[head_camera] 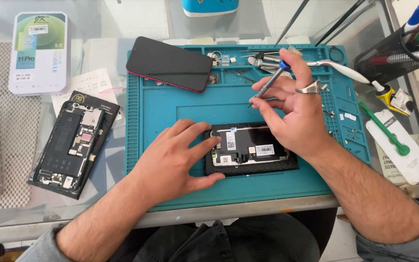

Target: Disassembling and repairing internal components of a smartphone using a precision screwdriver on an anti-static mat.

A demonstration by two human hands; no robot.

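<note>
A glass-topped counter [98, 19] carries a teal repair mat [170, 109] with ridged edges and small parts trays along its far side. On the mat's near middle lies a black phone screen assembly [253, 150], back side up, with flex cables and small labels showing. The left hand [170, 162] rests flat on the mat, fingers spread, its fingertips pressing the assembly's left end; it grips nothing. The right hand [292, 114], wearing a ring, hovers over the assembly's right part, fingers pinched around a slim screwdriver [267, 85] with a blue cap, its tip pointing down above the mat just beyond the assembly. A dark red-edged phone [169, 63] lies face up at the mat's far left. Left of the mat sit an opened phone body [69, 145] and a white box [39, 51]. A green plastic pry tool [386, 131] lies to the right.
</note>
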